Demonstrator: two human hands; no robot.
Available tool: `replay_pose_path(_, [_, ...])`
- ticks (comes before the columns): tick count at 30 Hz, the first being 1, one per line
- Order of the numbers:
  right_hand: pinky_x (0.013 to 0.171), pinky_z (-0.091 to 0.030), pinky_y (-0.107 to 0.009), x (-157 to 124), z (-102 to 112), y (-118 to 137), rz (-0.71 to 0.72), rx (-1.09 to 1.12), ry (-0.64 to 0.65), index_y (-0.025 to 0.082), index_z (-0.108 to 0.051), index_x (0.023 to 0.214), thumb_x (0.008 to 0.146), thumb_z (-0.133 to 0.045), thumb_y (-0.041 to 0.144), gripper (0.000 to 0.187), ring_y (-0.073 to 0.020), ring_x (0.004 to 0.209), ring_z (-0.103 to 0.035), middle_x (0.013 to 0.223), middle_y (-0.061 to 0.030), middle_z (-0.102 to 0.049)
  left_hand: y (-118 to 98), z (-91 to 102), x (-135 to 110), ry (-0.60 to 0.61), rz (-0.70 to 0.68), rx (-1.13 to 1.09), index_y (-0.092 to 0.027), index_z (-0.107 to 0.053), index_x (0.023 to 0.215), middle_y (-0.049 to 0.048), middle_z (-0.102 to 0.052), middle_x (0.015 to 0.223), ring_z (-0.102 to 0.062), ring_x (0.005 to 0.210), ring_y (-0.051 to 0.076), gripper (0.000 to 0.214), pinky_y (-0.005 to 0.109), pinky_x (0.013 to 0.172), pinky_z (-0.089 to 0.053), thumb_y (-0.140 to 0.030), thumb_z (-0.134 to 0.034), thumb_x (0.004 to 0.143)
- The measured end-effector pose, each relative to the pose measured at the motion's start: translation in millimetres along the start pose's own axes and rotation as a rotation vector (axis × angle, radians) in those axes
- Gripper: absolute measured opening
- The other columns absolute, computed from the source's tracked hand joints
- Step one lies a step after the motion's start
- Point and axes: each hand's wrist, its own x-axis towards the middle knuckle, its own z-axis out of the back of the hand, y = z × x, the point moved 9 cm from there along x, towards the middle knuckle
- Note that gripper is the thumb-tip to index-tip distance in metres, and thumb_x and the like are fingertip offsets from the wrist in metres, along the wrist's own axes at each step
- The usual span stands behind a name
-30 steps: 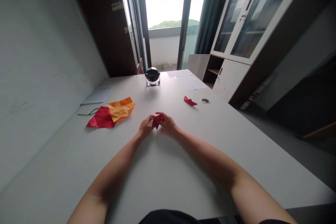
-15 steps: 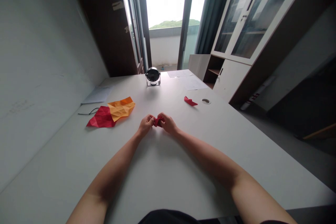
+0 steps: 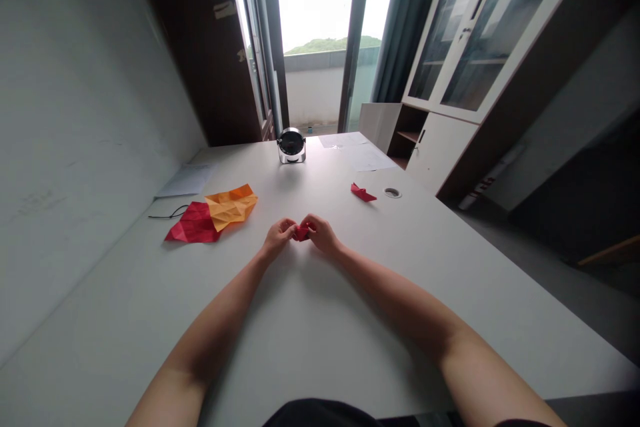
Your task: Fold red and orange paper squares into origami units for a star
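Observation:
A small piece of folded red paper [image 3: 301,233] is pinched between my two hands, just above the middle of the white table [image 3: 310,320]. My left hand [image 3: 280,236] grips its left end, fingers closed. On the right end, my right hand [image 3: 319,233] is closed with thumb and fingertips. The fingers partly cover the paper, so its full shape is hidden. Farther off to the right lies a folded red paper boat [image 3: 363,193], touched by neither hand.
Creased red paper [image 3: 193,225] and orange paper [image 3: 233,205] overlap at the left, beside a black cord [image 3: 169,215]. A round black device on a stand [image 3: 291,145] is at the back. White sheets [image 3: 184,180] lie near the wall; a cable hole [image 3: 393,193] sits at right.
The red paper between my hands has turned or been pressed, now showing a flatter red face where a dark opening showed before. Both hands stay nearly in place.

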Motion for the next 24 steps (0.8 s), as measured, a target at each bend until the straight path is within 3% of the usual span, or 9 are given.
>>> replay_pose_path(5, [0.068, -0.050, -0.028, 1, 4, 9, 0.083, -0.074, -0.017, 0.019, -0.068, 0.080, 0.076, -0.051, 0.016, 0.018, -0.0160, 0.076, -0.060, 0.082, -0.0043, -0.067, 3, 0.8, 2, 0.003, -0.005, -0.038, -0.015, -0.059, 0.087, 0.0019, -0.066, 0.073, -0.063, 0.059, 0.013, 0.034, 0.026, 0.060, -0.048, -0.046, -0.070, 0.077])
replay_pose_path(8, [0.062, -0.049, -0.026, 3, 4, 0, 0.007, -0.011, -0.011, 0.019, -0.069, 0.084, 0.080, -0.049, 0.022, 0.021, -0.0146, 0.067, -0.059, 0.075, -0.0026, -0.066, 5, 4.2, 4, -0.021, -0.013, -0.023, -0.015, -0.060, 0.089, 0.0004, -0.064, 0.071, -0.061, 0.057, 0.012, 0.032, 0.025, 0.059, -0.048, -0.043, -0.070, 0.077])
replay_pose_path(13, [0.050, -0.046, -0.023, 5, 5, -14, -0.138, 0.131, -0.020, 0.018, -0.065, 0.106, 0.090, -0.049, 0.041, 0.033, -0.0116, 0.051, -0.056, 0.067, -0.0005, -0.064, 1, 13.1, 3, -0.112, -0.067, 0.020, -0.016, -0.059, 0.091, -0.0011, -0.061, 0.070, -0.058, 0.057, 0.011, 0.021, 0.024, 0.057, -0.048, -0.033, -0.064, 0.079])
replay_pose_path(17, [0.051, -0.047, -0.022, 4, -2, -11, -0.114, 0.053, 0.078, 0.020, -0.059, 0.122, 0.086, -0.059, 0.041, 0.042, -0.0108, 0.051, -0.058, 0.071, 0.0005, -0.067, -8, 16.4, -3, -0.176, -0.119, 0.129, -0.018, -0.060, 0.094, -0.0007, -0.062, 0.074, -0.058, 0.061, 0.011, 0.016, 0.023, 0.058, -0.048, -0.029, -0.058, 0.082])
replay_pose_path(20, [0.051, -0.046, -0.021, 4, -3, -11, -0.073, -0.013, 0.094, 0.021, -0.060, 0.121, 0.085, -0.061, 0.037, 0.039, -0.0106, 0.051, -0.058, 0.068, 0.0023, -0.065, -11, 18.0, -5, -0.207, -0.127, 0.173, -0.019, -0.060, 0.097, -0.0011, -0.062, 0.074, -0.059, 0.061, 0.011, 0.018, 0.024, 0.060, -0.049, -0.031, -0.057, 0.083])
replay_pose_path(24, [0.053, -0.049, -0.022, 5, -3, -13, -0.061, 0.072, 0.072, 0.022, -0.056, 0.114, 0.085, -0.061, 0.036, 0.033, -0.0118, 0.055, -0.061, 0.071, 0.0023, -0.066, -6, 16.8, -2, -0.180, -0.096, 0.124, -0.018, -0.059, 0.102, -0.0004, -0.065, 0.075, -0.061, 0.060, 0.012, 0.027, 0.025, 0.060, -0.049, -0.039, -0.061, 0.083])
